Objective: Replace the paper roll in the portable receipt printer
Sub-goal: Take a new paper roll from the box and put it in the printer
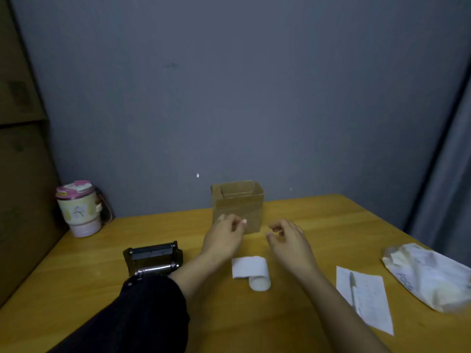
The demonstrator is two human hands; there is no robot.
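Both hands are raised just above the wooden table, reaching forward toward the far edge. The left hand is turned back-up with the wrist slightly bent, its fingers loosely curled and the thumb tip close to the fingertips; nothing shows between them, and motion blur hides whether they touch the cardboard box right behind. The right hand mirrors it just beside, fingers relaxed and half bent, thumb apart, holding nothing. The left forearm comes out of a dark sleeve pushed up toward the elbow, while the right forearm is bare. The paper roll lies on its side on the table between the two forearms, nearer the person than the hands: a short white cylinder with a smooth loose tail unrolled flat to its left. The receipt printer sits to the left of the left forearm, a small black blocky case with its lid open, a dark roller and a shiny metal bar across it. The box is plain brown, open-topped and squarish, with inner flaps showing. Far left stands a pale cup with a pink lid. To the right a pen rests on a white printed slip, and beyond it lies a crumpled, glossy plastic bag.
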